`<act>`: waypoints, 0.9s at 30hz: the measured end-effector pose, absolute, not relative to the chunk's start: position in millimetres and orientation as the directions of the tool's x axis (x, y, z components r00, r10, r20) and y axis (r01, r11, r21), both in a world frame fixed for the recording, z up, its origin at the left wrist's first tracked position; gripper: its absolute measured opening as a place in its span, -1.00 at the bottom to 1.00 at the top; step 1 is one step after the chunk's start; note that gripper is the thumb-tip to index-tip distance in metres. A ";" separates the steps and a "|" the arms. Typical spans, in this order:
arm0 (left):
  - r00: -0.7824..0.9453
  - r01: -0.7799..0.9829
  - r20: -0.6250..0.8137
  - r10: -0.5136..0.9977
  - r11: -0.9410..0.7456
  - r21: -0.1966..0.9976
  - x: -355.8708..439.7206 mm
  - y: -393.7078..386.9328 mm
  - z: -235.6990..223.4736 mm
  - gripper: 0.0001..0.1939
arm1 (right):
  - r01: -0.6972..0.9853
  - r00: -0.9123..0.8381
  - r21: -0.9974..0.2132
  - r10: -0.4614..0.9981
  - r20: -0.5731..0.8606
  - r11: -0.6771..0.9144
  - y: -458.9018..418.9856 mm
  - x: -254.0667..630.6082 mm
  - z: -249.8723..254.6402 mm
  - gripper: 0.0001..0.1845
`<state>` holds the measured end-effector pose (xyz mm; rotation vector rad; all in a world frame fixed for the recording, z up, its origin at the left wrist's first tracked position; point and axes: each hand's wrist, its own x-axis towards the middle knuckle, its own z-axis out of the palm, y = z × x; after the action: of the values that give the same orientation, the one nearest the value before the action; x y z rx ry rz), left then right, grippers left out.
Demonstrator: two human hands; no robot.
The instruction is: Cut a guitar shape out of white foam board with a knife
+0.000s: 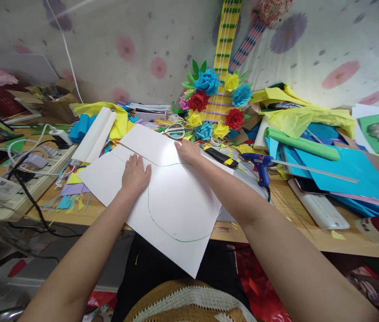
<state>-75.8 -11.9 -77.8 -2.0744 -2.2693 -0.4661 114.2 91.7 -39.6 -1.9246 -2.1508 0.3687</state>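
Note:
A large sheet of white board (pixel 179 210) lies at an angle on the table, its near corner jutting over the front edge. A thin green line curves across it, with a rounded sweep near the bottom. A darker straight line, perhaps a cut, runs in from its upper left edge. My left hand (pixel 136 174) rests flat on the board's left part, fingers stretched out. Higher up, my right hand (pixel 188 152) lies on the board near its far side, its fingers partly hidden. A black and yellow utility knife (pixel 221 156) lies just right of the board.
A blue glue gun (pixel 261 167) with a long glue stick lies to the right, near blue sheets (pixel 350 170) and a white power bank (pixel 320 205). A power strip (pixel 35 179) with tangled cables sits left. Behind stand scissors (pixel 174 129) and a flower-decorated yellow paper guitar (pixel 221 100).

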 end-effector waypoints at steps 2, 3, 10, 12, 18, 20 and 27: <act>-0.097 0.981 0.210 0.973 0.058 0.187 -75.1 -11.8 -77.5 -0.38 | 0.938 -0.110 -0.330 0.994 0.000 0.103 90.1 115.2 -41.4 -0.45; -0.093 0.982 0.200 0.975 0.057 0.179 -74.7 -11.8 -77.1 -0.37 | 0.940 -0.108 -0.326 0.994 0.000 0.102 89.0 115.6 -42.2 -0.46; -0.081 0.988 0.164 0.983 0.057 0.144 -72.5 -12.7 -75.6 -0.36 | 0.950 -0.203 -0.223 0.975 0.091 0.219 80.1 137.3 -35.4 -0.58; -0.077 0.989 0.156 0.985 0.056 0.140 -72.9 -12.3 -76.1 -0.37 | 0.955 -0.220 -0.164 0.962 0.164 0.247 77.4 159.7 -30.2 -0.60; -0.050 0.992 0.119 0.992 0.035 0.125 -72.4 -12.0 -74.8 -0.34 | 0.978 -0.209 0.019 0.970 0.123 0.208 67.9 234.0 -34.0 -0.44; -0.050 0.992 0.110 0.993 0.036 0.124 -71.3 -12.0 -73.0 -0.30 | 0.979 -0.201 0.048 0.976 0.086 0.198 66.9 244.6 -41.7 -0.38; -0.054 0.990 0.116 0.992 0.037 0.138 -69.4 1.8 -70.0 -0.26 | 0.984 -0.173 0.048 0.985 -0.005 0.173 72.3 241.1 -43.6 -0.51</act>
<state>-69.4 1.8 -70.0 -2.1687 -2.2706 -0.2854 241.1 72.3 -43.6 -2.0421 -2.4322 -0.0540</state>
